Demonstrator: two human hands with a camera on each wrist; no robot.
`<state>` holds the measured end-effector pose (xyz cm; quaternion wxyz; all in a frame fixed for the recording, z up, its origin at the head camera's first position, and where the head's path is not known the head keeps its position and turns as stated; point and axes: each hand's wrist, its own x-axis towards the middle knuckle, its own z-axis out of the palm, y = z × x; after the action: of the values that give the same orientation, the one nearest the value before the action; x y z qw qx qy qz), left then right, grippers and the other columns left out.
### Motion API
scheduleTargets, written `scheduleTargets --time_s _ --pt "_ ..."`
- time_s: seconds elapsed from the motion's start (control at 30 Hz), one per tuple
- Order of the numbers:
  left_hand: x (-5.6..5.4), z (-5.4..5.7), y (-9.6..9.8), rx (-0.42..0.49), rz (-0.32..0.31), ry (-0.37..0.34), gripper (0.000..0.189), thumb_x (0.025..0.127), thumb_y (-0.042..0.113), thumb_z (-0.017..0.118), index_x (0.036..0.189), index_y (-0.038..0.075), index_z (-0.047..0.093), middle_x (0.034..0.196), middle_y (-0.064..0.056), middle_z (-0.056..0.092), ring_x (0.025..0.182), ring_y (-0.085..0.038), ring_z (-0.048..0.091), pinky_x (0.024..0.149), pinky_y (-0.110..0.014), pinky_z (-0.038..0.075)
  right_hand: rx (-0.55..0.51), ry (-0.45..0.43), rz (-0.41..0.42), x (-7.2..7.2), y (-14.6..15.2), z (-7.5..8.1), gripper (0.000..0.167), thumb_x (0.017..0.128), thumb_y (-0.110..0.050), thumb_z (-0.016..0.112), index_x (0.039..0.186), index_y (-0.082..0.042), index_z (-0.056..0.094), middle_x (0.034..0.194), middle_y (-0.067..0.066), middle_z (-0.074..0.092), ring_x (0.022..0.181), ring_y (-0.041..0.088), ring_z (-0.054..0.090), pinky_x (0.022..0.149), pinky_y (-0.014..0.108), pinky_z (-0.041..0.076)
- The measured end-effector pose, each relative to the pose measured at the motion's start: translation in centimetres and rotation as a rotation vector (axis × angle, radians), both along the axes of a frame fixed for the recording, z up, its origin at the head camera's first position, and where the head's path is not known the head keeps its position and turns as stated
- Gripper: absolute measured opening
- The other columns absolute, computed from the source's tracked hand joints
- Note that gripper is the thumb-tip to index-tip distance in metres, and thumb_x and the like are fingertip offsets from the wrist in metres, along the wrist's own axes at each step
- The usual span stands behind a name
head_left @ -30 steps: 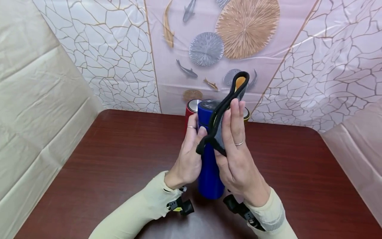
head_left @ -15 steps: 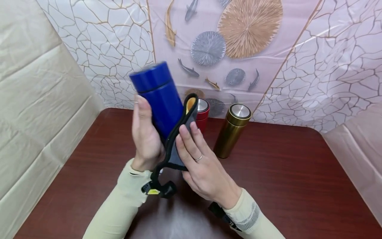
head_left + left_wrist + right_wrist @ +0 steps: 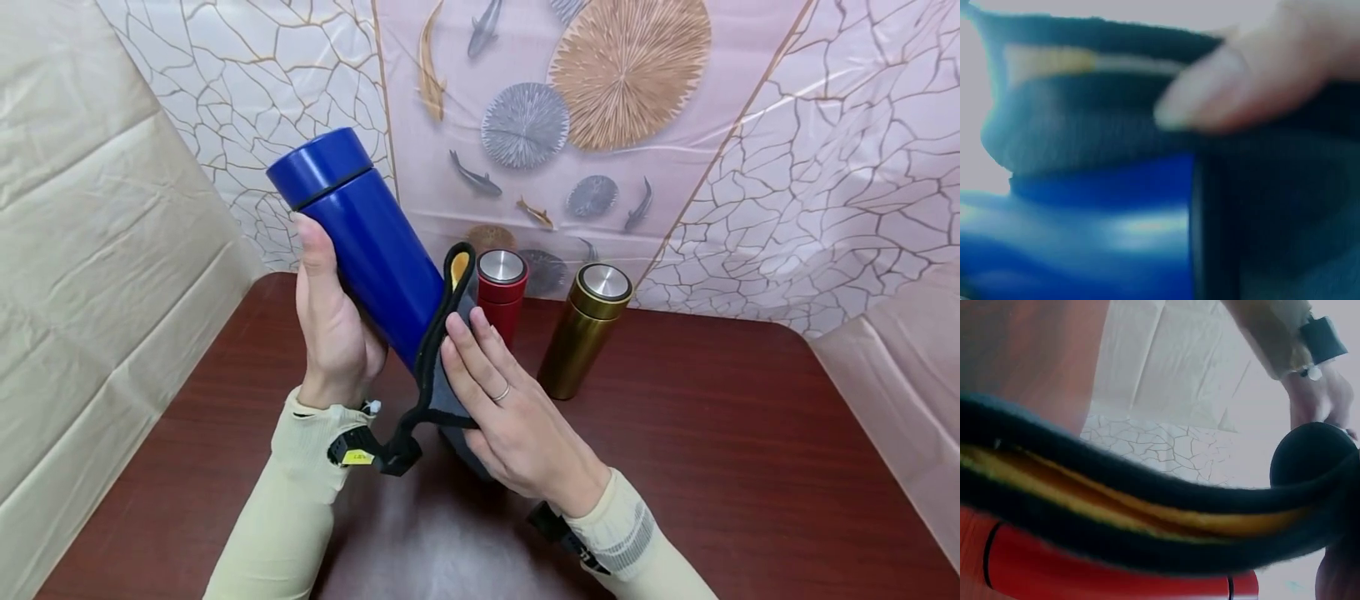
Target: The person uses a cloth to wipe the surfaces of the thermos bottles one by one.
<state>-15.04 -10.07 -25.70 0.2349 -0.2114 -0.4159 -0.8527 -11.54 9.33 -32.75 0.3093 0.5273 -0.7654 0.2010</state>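
Note:
My left hand (image 3: 337, 350) grips a blue thermos flask (image 3: 375, 258) along its side, thumb near the lid. The flask tilts with its lid toward the upper left, and its lower end is hidden behind a grey fabric pouch (image 3: 450, 387). Black edging and a yellow-orange lining mark the pouch's mouth. My right hand (image 3: 517, 417) holds the pouch, its fingers straight along the near side. Pressing on the dark edging in the left wrist view is a fingertip (image 3: 1210, 94). The right wrist view shows the yellow lining (image 3: 1116, 503) between two black edges.
A red flask (image 3: 504, 287) with a silver top stands behind the pouch. Right of it is a gold flask (image 3: 585, 329). Both are on the dark red-brown table (image 3: 750, 442), with a patterned cloth backdrop (image 3: 517, 200) behind.
The blue flask has moved left and tipped from upright to a slant, the left hand going with it. The pouch and right hand have shifted left and down, uncovering the red and gold flasks.

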Motion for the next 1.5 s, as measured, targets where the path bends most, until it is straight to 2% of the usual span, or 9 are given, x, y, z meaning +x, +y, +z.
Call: scheduleTargets --time_s 0.2,0.37,0.5,0.7,0.97,1.1,1.23,1.4,1.5 --pt "-0.7 -0.3 -0.1 -0.069 0.048 0.039 0.075 0.099 0.063 0.05 0.143 0.002 0.045 0.12 -0.022 0.069 0.099 -0.031 0.076 0.092 -0.048 0.06 0.016 -0.035 0.015 0.4 0.0 0.2 0.061 0.105 -0.018 0.032 0.159 0.006 0.018 0.172 0.016 0.002 0.16 0.038 0.005 0.131 0.046 0.014" --pt "-0.6 -0.5 -0.1 -0.064 0.103 -0.006 0.067 0.102 0.06 0.046 0.14 0.006 0.047 0.112 -0.019 0.069 0.084 -0.027 0.076 0.08 -0.043 0.064 0.095 0.014 -0.005 0.9 -0.5 0.1 0.057 0.107 -0.022 0.031 0.157 0.006 0.027 0.172 0.017 0.008 0.16 0.035 0.007 0.13 0.048 0.016" --pt "-0.4 -0.5 -0.1 -0.059 0.123 -0.066 0.06 0.104 0.058 0.041 0.136 0.009 0.051 0.111 -0.015 0.069 0.083 -0.024 0.074 0.075 -0.04 0.063 0.123 0.037 -0.043 1.1 -0.6 0.1 0.057 0.104 -0.019 0.037 0.155 0.005 0.033 0.171 0.016 0.012 0.16 0.034 0.01 0.13 0.049 0.017" --pt "-0.2 -0.5 0.4 -0.026 0.081 -0.124 0.063 0.1 0.064 0.041 0.135 0.013 0.051 0.105 -0.008 0.067 0.083 -0.021 0.072 0.072 -0.037 0.062 0.146 0.052 -0.106 0.9 -0.3 0.0 0.066 0.095 -0.017 0.048 0.157 0.002 0.032 0.172 0.013 0.01 0.16 0.033 0.009 0.13 0.048 0.015" --pt "0.5 0.3 1.0 0.1 -0.002 -0.137 0.076 0.106 0.057 0.003 0.132 0.01 0.057 0.097 -0.009 0.068 0.077 -0.024 0.07 0.071 -0.036 0.062 0.174 0.064 -0.153 0.8 -0.3 -0.1 0.075 0.091 -0.014 0.056 0.158 0.001 0.029 0.172 0.015 0.011 0.16 0.035 0.01 0.13 0.048 0.017" --pt "0.9 -0.2 2.6 0.094 -0.009 -0.15 0.066 0.11 0.047 0.007 0.132 0.008 0.056 0.099 -0.006 0.069 0.081 -0.019 0.069 0.076 -0.033 0.06 0.126 0.045 -0.158 0.6 -0.2 0.0 0.077 0.093 -0.014 0.054 0.16 0.004 0.019 0.172 0.016 0.0 0.16 0.037 0.004 0.13 0.048 0.015" --pt "1.6 -1.4 5.4 0.006 -0.064 -0.186 0.059 0.11 0.049 0.019 0.143 0.01 0.05 0.112 -0.003 0.07 0.095 -0.014 0.068 0.088 -0.029 0.056 -0.06 -0.017 -0.107 0.1 0.3 0.8 0.082 0.095 -0.011 0.048 0.162 0.0 0.002 0.171 0.013 -0.013 0.16 0.036 -0.005 0.131 0.049 0.009" --pt "1.8 -3.7 7.8 -0.388 -0.066 -0.122 0.055 0.112 0.042 0.015 0.153 0.015 0.039 0.141 -0.007 0.057 0.128 -0.018 0.056 0.113 -0.037 0.043 -0.325 -0.093 -0.083 -0.1 1.4 2.3 0.077 0.1 -0.007 0.044 0.163 -0.009 0.0 0.173 0.007 -0.011 0.16 0.033 -0.007 0.131 0.051 0.003" --pt "2.2 -4.9 8.6 -0.581 -0.054 -0.178 0.061 0.112 0.047 0.014 0.16 0.012 0.027 0.16 -0.003 0.038 0.149 -0.014 0.035 0.127 -0.043 0.025 -0.41 -0.11 -0.101 -0.2 2.1 2.8 0.065 0.109 -0.016 0.039 0.164 -0.009 0.005 0.173 0.005 -0.007 0.161 0.034 -0.004 0.13 0.052 0.003"
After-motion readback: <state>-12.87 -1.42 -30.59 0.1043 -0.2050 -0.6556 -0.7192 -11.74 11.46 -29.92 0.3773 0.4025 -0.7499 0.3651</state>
